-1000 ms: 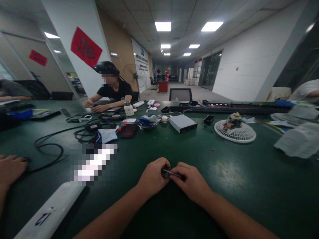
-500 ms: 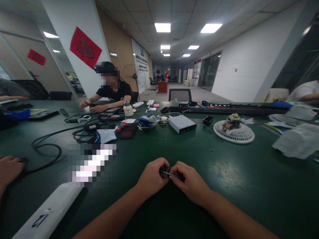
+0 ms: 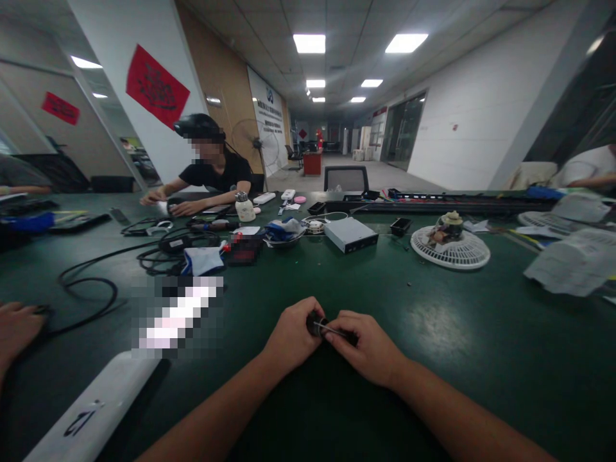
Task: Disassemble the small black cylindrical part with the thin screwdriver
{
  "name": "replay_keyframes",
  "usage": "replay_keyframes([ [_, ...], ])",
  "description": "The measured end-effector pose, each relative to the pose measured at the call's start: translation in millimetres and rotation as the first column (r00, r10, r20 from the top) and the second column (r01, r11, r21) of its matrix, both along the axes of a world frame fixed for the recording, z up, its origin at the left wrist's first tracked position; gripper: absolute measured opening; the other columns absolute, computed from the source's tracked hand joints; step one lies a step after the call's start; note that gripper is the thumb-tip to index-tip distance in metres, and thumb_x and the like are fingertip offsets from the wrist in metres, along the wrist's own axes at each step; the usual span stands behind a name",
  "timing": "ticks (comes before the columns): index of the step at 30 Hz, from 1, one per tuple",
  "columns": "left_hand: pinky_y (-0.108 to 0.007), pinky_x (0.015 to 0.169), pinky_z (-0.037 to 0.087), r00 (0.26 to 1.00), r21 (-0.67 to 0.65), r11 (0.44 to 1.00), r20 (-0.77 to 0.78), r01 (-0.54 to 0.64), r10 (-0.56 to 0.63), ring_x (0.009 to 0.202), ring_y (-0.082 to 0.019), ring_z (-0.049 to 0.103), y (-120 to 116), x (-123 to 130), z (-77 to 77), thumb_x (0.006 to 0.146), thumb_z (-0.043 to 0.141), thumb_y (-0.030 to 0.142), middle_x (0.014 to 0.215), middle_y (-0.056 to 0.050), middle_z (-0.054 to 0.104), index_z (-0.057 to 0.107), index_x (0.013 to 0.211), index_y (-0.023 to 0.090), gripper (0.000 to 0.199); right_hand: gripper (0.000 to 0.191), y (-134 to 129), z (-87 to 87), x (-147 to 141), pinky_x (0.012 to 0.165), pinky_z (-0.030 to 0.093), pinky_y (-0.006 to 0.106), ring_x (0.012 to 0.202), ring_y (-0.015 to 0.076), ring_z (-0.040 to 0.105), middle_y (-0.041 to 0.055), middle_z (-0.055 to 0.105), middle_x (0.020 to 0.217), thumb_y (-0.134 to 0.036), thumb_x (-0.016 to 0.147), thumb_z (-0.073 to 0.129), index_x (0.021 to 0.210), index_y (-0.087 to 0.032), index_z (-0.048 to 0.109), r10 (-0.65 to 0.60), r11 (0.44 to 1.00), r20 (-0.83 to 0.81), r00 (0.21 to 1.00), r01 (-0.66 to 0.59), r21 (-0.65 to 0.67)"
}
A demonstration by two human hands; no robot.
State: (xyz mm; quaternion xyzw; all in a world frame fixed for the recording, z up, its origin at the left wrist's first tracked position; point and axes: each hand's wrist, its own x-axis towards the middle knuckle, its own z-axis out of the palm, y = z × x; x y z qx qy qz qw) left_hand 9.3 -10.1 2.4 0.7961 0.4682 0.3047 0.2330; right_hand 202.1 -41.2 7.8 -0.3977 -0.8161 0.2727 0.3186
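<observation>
In the head view, my left hand (image 3: 290,337) is closed around a small dark cylindrical part (image 3: 315,325) just above the green table. The fingers hide much of that part, so I cannot make out its exact kind. My right hand (image 3: 369,346) grips what looks like a small screwdriver (image 3: 333,330), with a thin metal shaft and a dark handle mostly inside the fingers. Its shaft points left and reaches the dark part; whether the tip is in it or only against it, I cannot tell. Both hands are almost touching.
Ahead lie a grey drive box (image 3: 350,235), a white fan grille (image 3: 450,247) with a motor and a small black box (image 3: 400,226). Black cables (image 3: 91,273) and a white power strip (image 3: 91,410) are left. A co-worker (image 3: 206,163) sits across; another person's hand (image 3: 19,333) rests at far left.
The view has shifted slightly. My left hand has turned the dark part a little, and the screwdriver's shaft now slants down more toward my right hand. Both hands keep their hold.
</observation>
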Motion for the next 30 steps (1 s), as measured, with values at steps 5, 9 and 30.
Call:
replay_keyframes([
  [5, -0.025, 0.062, 0.041, 0.992, 0.023, 0.991, 0.008, -0.129, 0.129, 0.07, -0.015, 0.061, 6.6, -5.9, -2.3, 0.073, 0.064, 0.012, 0.077, 0.002, 0.065, 0.057, 0.083, 0.02, 0.014, 0.017, -1.2, 2.8, 7.4, 0.063, 0.044, 0.026, 0.069, 0.0132, 0.06, -0.0014, 0.066, 0.085, -0.017, 0.092, 0.057, 0.107, -0.022, 0.064, -0.127, 0.992, 0.009, 0.992, 0.127, -0.003],
  [9, -0.025, 0.061, 0.041, 0.988, 0.026, 0.988, 0.0, -0.154, 0.155, 0.07, -0.015, 0.061, 8.8, -10.5, -1.5, 0.075, 0.062, 0.012, 0.076, 0.002, 0.064, 0.056, 0.083, 0.02, 0.013, 0.017, 0.4, 2.3, 9.4, 0.067, 0.046, 0.027, 0.074, 0.014, 0.062, -0.0005, 0.068, 0.091, -0.015, 0.09, 0.057, 0.103, -0.023, 0.067, -0.163, 0.986, 0.091, 0.982, 0.159, 0.049],
  [30, -0.026, 0.064, 0.04, 0.995, 0.068, 0.995, -0.065, -0.068, 0.072, 0.073, -0.015, 0.058, 4.5, -6.2, 0.0, 0.074, 0.059, 0.005, 0.082, 0.001, 0.063, 0.055, 0.082, 0.02, 0.017, 0.019, -1.9, 2.4, 5.8, 0.069, 0.047, 0.027, 0.077, 0.0146, 0.063, -0.0006, 0.069, 0.093, -0.017, 0.091, 0.057, 0.103, -0.024, 0.069, -0.189, 0.978, 0.161, 0.969, 0.17, 0.124],
])
